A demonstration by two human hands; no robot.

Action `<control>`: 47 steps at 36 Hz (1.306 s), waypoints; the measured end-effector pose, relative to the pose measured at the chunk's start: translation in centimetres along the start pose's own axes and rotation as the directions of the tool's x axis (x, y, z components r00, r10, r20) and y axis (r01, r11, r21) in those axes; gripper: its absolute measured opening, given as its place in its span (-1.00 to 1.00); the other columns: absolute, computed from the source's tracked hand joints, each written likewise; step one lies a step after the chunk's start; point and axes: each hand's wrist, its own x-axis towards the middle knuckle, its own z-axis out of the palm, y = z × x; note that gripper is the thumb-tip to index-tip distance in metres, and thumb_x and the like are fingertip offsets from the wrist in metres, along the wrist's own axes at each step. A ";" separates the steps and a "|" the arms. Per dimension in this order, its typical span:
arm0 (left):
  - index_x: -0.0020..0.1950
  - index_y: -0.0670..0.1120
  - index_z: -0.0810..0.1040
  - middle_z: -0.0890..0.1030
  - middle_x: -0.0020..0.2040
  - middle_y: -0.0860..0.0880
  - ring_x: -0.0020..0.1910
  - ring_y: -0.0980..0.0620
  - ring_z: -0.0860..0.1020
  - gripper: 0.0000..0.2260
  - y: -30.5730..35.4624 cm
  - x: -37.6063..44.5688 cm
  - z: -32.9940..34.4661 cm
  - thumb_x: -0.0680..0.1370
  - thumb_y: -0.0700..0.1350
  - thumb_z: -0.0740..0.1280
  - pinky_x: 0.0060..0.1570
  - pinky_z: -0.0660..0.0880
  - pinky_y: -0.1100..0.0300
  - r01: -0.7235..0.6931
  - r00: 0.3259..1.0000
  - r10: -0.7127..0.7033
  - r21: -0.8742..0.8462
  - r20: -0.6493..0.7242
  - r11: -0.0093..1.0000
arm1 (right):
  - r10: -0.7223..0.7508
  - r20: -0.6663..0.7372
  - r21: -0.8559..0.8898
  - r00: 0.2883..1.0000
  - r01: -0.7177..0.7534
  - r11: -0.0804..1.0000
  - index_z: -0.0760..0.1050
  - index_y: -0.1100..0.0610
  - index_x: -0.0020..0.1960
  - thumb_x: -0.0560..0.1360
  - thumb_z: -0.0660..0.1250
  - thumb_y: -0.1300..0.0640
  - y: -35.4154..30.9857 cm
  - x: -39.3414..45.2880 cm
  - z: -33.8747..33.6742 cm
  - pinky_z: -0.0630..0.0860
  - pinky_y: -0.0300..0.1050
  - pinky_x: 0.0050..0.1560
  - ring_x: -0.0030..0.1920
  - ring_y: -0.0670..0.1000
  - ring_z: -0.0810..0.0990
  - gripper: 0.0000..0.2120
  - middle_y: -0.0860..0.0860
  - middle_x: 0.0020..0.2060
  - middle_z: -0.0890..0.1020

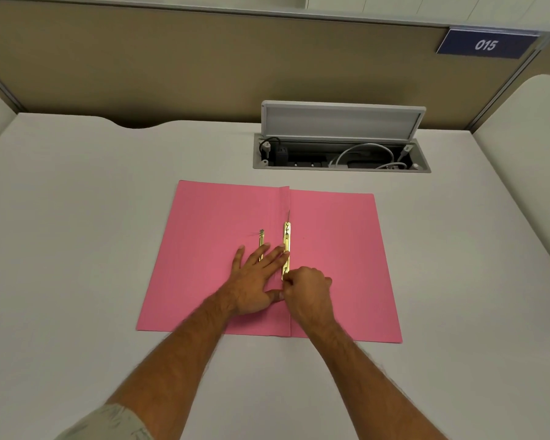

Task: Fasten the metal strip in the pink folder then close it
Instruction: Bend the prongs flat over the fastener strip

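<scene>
On the white desk the pink folder lies wide open, with a brass metal strip running along its centre crease and a second loose brass piece just left of it. The left hand lies flat with fingers spread, pressing the left leaf and covering the near end of that loose piece, fingertips touching the strip. The right hand is curled, its fingertips pinching the strip's near end; behind the folder a cable box stands with its lid up.

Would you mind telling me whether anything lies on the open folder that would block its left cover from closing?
Yes. The left hand lies flat on the left cover of the folder, partly over a loose brass strip. The right hand pinches the strip by the spine.
</scene>
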 end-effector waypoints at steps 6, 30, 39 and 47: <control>0.64 0.20 -0.16 -0.24 0.59 0.26 0.63 0.08 -0.20 -0.25 -0.2 0.0 0.2 0.56 0.40 0.08 0.49 -0.41 -0.25 0.003 1.000 -0.003 0.003 -0.008 1.000 | 0.023 0.008 0.158 1.000 -0.024 0.987 0.74 0.12 -0.02 0.52 0.28 0.20 0.5 -0.3 0.3 0.48 0.04 0.21 -0.05 0.14 0.66 -0.76 0.07 -0.13 0.77; 0.63 0.21 -0.14 -0.26 0.56 0.30 0.62 0.11 -0.21 -0.24 0.0 -0.1 0.1 0.54 0.35 0.16 0.49 -0.43 -0.23 0.015 1.000 -0.015 -0.003 -0.011 1.000 | 0.233 0.072 0.420 0.970 -0.241 0.875 0.71 0.07 -0.11 0.54 0.39 0.09 1.5 1.1 -1.8 0.59 0.22 0.17 -0.05 0.08 0.68 -0.86 -0.03 -0.18 0.73; 0.64 0.19 -0.04 -0.16 0.63 0.26 0.63 0.11 -0.19 -0.24 0.4 -0.3 -0.4 0.54 0.31 0.25 0.50 -0.40 -0.22 0.035 0.999 -0.036 -0.060 -0.012 0.998 | 0.309 0.081 0.411 0.948 -0.314 0.856 0.68 0.06 -0.15 0.46 0.51 -0.04 1.0 2.7 -2.0 0.49 0.17 0.25 -0.03 0.04 0.65 -0.84 -0.05 -0.21 0.69; 0.55 0.07 0.30 0.23 0.60 0.15 0.63 0.05 0.04 -0.41 2.2 0.4 -3.0 0.54 -0.14 0.36 0.58 -0.20 -0.19 0.185 0.979 -0.204 -0.398 -0.007 0.898 | 0.364 0.105 0.367 0.925 -0.377 0.851 0.61 0.02 -0.22 0.40 0.56 -0.04 1.0 3.3 -1.7 0.43 0.10 0.26 -0.07 0.02 0.63 -0.81 -0.10 -0.28 0.65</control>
